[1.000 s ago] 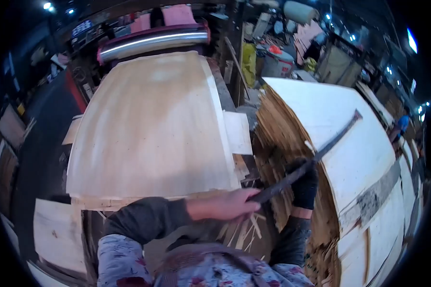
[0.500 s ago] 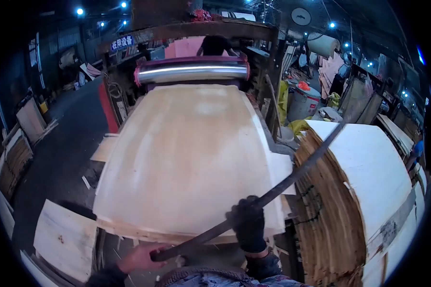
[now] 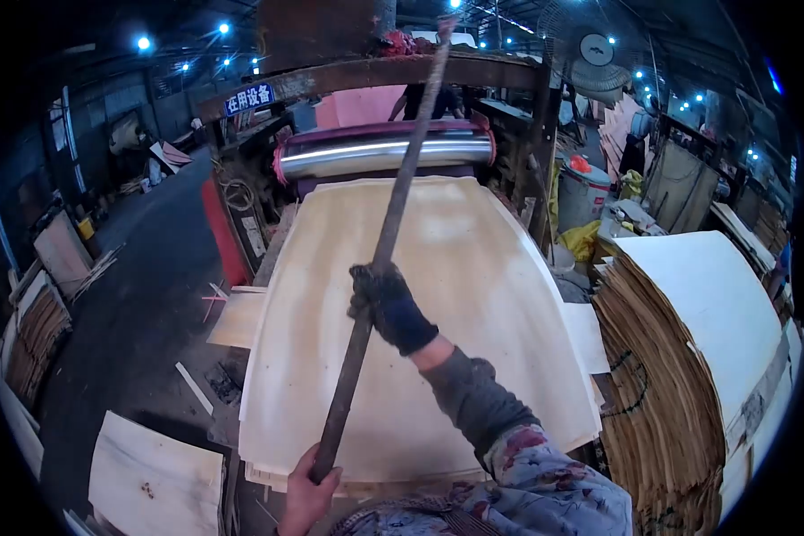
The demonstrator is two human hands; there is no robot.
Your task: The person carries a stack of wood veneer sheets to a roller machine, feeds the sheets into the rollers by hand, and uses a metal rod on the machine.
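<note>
A long dark pole (image 3: 391, 214) slants up over a stack of pale wood sheets (image 3: 473, 357), its far tip in front of the rusty crossbeam. My bare left hand (image 3: 309, 491) is closed round its lower end, near the front edge of the stack. Higher up, my right hand (image 3: 389, 308), in a dark glove, wraps round the pole near its middle. Behind the stack lies a shiny metal roller (image 3: 384, 155) with pink ends. Whether the pole touches anything other than my hands cannot be told.
A tall stack of veneer (image 3: 661, 375) stands at the right, a white drum (image 3: 583, 196) behind it. At the lower left lies a loose pale board (image 3: 156, 473). A person (image 3: 429, 103) is behind the roller. A fan (image 3: 596, 51) hangs at the upper right.
The pole has swung from pointing right to pointing up and forward over the stack. My gloved right hand has moved up and left with it. The view has tilted up and turned right.
</note>
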